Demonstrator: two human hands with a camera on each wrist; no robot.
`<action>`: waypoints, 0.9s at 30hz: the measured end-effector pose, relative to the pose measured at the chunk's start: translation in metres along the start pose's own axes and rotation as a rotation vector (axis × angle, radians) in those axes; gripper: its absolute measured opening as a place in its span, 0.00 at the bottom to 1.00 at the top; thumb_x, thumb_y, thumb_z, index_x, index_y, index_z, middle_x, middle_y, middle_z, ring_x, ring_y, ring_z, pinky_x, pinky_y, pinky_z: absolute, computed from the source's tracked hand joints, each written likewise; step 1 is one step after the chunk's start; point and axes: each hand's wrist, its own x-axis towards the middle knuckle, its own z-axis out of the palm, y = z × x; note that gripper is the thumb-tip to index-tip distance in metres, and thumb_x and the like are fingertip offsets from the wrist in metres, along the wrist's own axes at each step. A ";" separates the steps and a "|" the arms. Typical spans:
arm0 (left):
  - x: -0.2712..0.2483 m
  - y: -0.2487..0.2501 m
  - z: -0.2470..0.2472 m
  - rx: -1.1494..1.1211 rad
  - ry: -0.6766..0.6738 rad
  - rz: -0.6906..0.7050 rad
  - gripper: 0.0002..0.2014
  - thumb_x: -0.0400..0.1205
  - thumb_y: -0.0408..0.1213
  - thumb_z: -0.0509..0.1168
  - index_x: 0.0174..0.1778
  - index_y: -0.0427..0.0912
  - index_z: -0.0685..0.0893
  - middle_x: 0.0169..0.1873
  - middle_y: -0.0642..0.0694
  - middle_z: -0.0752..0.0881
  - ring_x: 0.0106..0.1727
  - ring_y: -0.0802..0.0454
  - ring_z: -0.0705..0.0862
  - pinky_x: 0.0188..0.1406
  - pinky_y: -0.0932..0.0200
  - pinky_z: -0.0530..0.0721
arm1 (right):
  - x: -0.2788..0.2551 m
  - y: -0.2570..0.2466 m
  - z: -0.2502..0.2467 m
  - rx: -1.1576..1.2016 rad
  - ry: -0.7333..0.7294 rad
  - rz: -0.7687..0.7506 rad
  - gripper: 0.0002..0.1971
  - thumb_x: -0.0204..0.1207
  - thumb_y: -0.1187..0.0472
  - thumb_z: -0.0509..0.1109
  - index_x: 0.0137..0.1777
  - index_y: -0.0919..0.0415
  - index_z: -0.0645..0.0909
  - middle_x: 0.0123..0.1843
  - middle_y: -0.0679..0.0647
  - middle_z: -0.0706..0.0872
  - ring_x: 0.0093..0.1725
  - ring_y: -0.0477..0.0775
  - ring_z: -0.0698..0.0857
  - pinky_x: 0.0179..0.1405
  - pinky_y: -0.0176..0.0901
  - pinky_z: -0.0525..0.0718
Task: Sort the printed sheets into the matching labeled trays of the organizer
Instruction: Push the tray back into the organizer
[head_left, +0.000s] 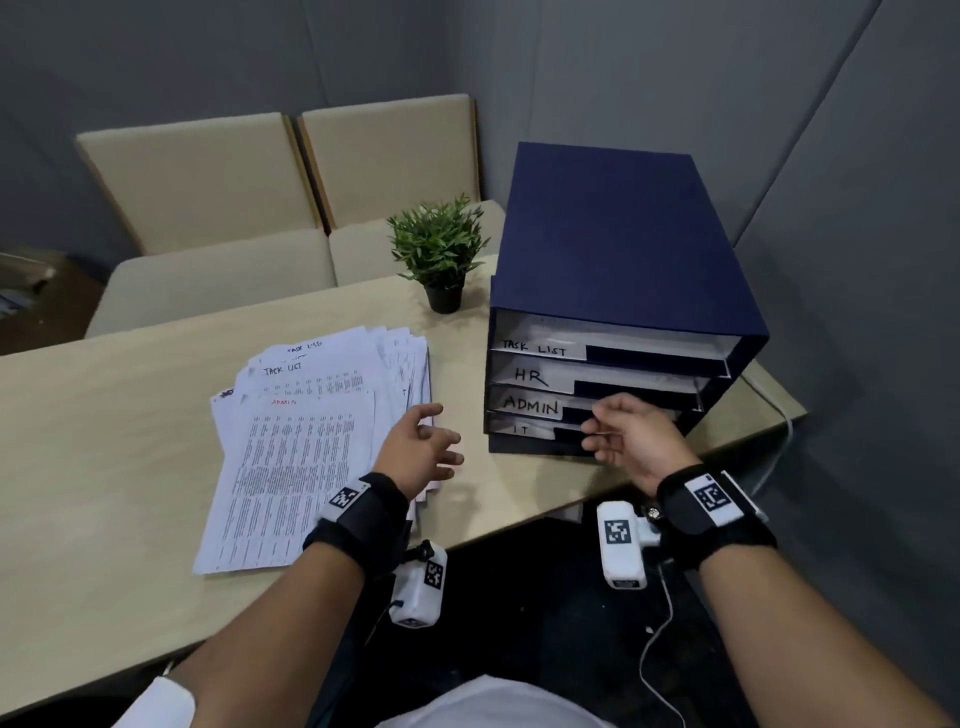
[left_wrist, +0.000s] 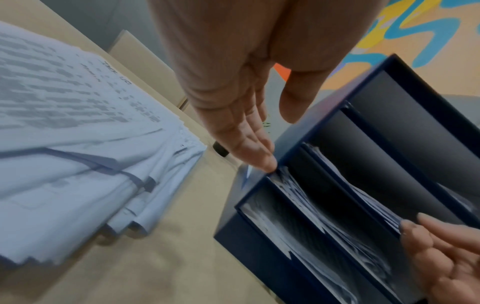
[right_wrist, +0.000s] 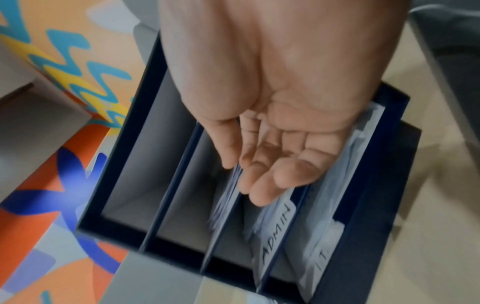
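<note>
Navy blue organizer (head_left: 618, 249) sits on the right of our tabletop (head_left: 104, 395), trays marked TASK LIST, HR, ADMIN and IT from top down. Our right hand (head_left: 631, 436) is at the ADMIN tray (head_left: 530, 405), fingers (right_wrist: 262, 185) relaxed and holding nothing. Our left hand (head_left: 415, 447) hovers loose and empty over the right edge of the messy stack of printed sheets (head_left: 306, 441), whose top page is headed ADMIN in red.
</note>
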 end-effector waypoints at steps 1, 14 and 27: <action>0.001 -0.002 -0.012 0.007 0.015 0.000 0.17 0.83 0.26 0.60 0.68 0.38 0.71 0.45 0.38 0.81 0.35 0.45 0.83 0.35 0.54 0.82 | 0.001 0.003 0.013 -0.027 -0.042 0.011 0.08 0.84 0.66 0.63 0.43 0.57 0.76 0.34 0.56 0.84 0.24 0.47 0.83 0.21 0.34 0.76; 0.024 -0.040 -0.186 0.343 0.231 -0.052 0.16 0.82 0.31 0.64 0.67 0.41 0.79 0.61 0.42 0.82 0.59 0.45 0.81 0.61 0.49 0.80 | 0.008 0.050 0.189 -0.282 -0.276 0.142 0.06 0.82 0.68 0.63 0.43 0.61 0.76 0.38 0.60 0.84 0.28 0.55 0.82 0.22 0.37 0.76; 0.048 -0.082 -0.286 0.501 0.231 -0.226 0.25 0.81 0.29 0.64 0.75 0.39 0.70 0.70 0.35 0.76 0.66 0.36 0.79 0.63 0.49 0.78 | 0.022 0.111 0.285 -0.680 -0.071 0.209 0.19 0.78 0.57 0.71 0.66 0.62 0.75 0.55 0.57 0.80 0.40 0.53 0.79 0.39 0.45 0.80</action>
